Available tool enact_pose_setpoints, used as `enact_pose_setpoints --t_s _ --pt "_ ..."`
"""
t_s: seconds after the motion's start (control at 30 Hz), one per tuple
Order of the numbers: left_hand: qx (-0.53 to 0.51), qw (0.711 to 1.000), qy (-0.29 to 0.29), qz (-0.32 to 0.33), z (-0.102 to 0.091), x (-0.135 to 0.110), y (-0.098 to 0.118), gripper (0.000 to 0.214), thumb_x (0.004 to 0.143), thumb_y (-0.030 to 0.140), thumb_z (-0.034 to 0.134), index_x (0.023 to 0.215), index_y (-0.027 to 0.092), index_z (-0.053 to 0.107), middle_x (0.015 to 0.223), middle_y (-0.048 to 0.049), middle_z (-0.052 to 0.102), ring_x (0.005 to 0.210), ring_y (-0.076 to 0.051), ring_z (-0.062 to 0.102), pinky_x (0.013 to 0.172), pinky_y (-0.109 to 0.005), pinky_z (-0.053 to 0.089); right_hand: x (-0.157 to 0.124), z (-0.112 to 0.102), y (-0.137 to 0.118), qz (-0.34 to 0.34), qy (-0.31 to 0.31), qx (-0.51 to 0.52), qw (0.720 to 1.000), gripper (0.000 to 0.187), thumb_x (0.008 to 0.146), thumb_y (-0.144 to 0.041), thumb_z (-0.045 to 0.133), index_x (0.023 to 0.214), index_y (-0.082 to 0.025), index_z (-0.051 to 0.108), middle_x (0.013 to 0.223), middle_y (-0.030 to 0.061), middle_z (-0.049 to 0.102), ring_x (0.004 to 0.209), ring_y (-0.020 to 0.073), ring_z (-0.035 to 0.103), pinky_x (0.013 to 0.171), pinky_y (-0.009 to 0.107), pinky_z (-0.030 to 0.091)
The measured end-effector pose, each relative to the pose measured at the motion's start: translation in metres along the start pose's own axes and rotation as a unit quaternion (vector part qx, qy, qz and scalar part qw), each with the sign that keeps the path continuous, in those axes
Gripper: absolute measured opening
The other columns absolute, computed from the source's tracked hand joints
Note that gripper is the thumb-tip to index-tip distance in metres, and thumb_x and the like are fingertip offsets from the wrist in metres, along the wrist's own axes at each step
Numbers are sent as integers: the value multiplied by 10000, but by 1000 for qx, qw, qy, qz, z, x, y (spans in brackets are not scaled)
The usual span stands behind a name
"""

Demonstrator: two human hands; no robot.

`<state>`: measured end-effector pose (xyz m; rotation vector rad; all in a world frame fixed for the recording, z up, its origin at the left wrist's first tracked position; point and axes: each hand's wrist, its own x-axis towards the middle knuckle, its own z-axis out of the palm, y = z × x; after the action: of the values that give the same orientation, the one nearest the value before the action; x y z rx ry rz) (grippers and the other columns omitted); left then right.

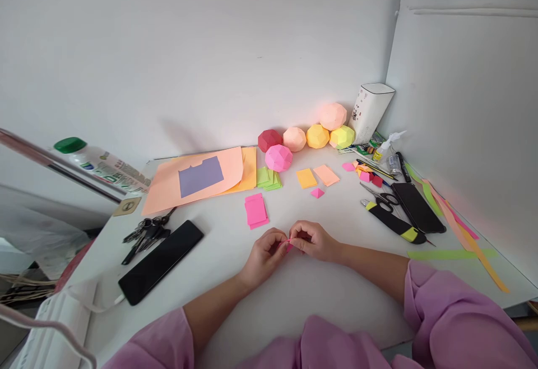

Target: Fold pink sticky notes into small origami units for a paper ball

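Observation:
My left hand (264, 256) and my right hand (314, 240) meet over the white table (235, 279), close to its middle. Both pinch a small pink piece of paper (288, 244) between the fingertips; most of it is hidden by the fingers. Just beyond the hands lies a stack of pink paper squares (256, 211). A small folded pink piece (317, 192) sits further back, near an orange square (306, 178) and a peach square (326, 175).
Paper polyhedron balls (278, 157) line the wall. Large peach and orange sheets (197, 181) and green squares (269, 178) lie at the back left. Keys (147, 233) and a black phone (162, 261) are left; scissors (386, 199), a utility knife (397, 224), another phone (417, 207) and paper strips (451, 254) are right.

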<state>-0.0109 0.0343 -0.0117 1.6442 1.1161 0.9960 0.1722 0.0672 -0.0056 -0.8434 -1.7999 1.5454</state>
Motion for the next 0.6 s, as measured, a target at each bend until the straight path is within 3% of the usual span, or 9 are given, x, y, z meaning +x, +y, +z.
enact_pose_setpoints --t_s 0.2,0.6 --pt "12 1000 -3 6 0 -1 -4 122 859 261 529 784 176 576 808 -40 566 721 -135 526 643 -257 440 0 -1 0 7 3 -24 1000 147 854 -316 541 844 -169 527 627 -27 493 527 100 470 498 226 390" --pt "-9 1000 13 19 1 -4 -7 109 846 248 549 790 169 599 771 -31 571 681 -124 531 605 -245 445 -1 -2 1 -2 -1 -33 999 137 854 -294 539 804 -166 535 745 5 538 547 91 490 510 225 402"
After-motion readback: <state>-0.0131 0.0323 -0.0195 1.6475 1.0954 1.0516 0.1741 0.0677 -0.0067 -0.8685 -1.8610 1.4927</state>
